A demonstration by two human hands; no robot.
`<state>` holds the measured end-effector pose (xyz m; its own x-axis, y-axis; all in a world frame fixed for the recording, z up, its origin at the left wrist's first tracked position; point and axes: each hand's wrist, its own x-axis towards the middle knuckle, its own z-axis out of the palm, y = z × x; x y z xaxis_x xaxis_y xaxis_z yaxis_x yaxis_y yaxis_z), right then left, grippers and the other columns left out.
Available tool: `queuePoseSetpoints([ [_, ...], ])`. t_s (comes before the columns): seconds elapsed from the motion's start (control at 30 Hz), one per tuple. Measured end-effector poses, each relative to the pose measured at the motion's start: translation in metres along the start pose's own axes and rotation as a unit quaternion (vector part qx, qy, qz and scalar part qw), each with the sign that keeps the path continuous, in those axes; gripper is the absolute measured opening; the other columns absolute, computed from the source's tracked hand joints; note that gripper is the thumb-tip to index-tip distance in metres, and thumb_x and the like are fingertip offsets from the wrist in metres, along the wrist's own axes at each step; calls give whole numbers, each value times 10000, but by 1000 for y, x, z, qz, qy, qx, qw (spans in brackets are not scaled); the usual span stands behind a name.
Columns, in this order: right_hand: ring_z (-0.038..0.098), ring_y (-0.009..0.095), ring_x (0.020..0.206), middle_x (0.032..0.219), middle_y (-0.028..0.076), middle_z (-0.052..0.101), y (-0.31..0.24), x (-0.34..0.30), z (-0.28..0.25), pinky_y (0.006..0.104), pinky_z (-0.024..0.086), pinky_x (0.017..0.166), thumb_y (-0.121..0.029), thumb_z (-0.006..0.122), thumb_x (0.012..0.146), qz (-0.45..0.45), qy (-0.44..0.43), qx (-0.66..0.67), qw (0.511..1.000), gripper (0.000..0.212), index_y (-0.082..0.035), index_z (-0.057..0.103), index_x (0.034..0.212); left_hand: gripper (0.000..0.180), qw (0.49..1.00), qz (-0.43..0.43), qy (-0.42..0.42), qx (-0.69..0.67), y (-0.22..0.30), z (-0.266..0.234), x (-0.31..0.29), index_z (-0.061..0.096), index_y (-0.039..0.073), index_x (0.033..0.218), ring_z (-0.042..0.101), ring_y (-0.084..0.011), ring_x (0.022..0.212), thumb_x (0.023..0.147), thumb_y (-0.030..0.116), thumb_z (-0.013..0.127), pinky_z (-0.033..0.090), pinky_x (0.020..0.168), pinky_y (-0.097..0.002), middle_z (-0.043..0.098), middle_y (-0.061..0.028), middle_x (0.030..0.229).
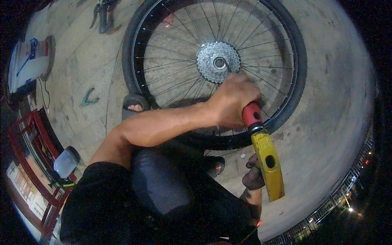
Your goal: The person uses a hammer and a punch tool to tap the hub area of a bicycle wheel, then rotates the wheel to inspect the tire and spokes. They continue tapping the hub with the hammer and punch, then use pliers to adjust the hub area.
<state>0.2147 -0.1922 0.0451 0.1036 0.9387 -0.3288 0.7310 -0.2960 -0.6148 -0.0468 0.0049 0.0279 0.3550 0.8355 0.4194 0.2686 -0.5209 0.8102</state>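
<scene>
One bicycle wheel (300, 65) was seen face-on in front of the crouched person, its silver sprocket cluster (209, 53) turned up to the view. A red-and-yellow tool (262, 145) was gripped, it appeared, in the closed left hand (239, 92), with the red part showing just below the fist; the fingers were blurred. Beside the yellow part the right hand (253, 177) was half hidden, and whether anything was held by it could not be told. A thin metal rod (227, 66) was seen between the fist and the hub. From this, work at the hub was judged to be under way and unfinished: tyre and sprockets were both in place, and how much was left could not be made out.

The ground (335, 94) was formed of grey, stained paving, lined with joints toward the left. Green-handled pliers (90, 97), seemingly, and a pale bin (30, 63) had been set down there, near a red metal frame (38, 149). Small lights and a railing (326, 212) were seen against darkness at lower right.
</scene>
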Motion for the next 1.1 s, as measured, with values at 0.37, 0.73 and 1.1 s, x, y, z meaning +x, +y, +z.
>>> queuePoseSetpoints([
  [0.37, 475, 118, 636, 803, 29, 507, -31, 4, 6, 239, 427, 527, -477, 499, 883, -53, 21, 172, 983, 431, -61, 517, 995, 557, 1000, -13, -3, 28, -2, 7, 1, 602, 95, 935, 543, -349, 897, 433, 241, 794, 421, 747, -446, 594, -108, 933],
  [0.73, 482, 122, 631, 755, 10, 481, -61, 12, 13, 236, 439, 508, -450, 509, 898, -7, 93, 170, 981, 367, -83, 513, 886, 386, 998, -45, -19, 46, 1, 5, 12, 584, 99, 801, 539, -339, 834, 480, 236, 748, 400, 715, -444, 579, -101, 818],
  [1.1, 455, 127, 580, 702, 27, 432, -48, 20, 11, 239, 452, 439, -533, 454, 897, -74, 91, 144, 983, 476, -68, 477, 799, 309, 996, -35, 59, 59, 2, 11, 15, 581, 117, 769, 552, -317, 762, 527, 211, 747, 395, 685, -429, 585, -79, 741],
])
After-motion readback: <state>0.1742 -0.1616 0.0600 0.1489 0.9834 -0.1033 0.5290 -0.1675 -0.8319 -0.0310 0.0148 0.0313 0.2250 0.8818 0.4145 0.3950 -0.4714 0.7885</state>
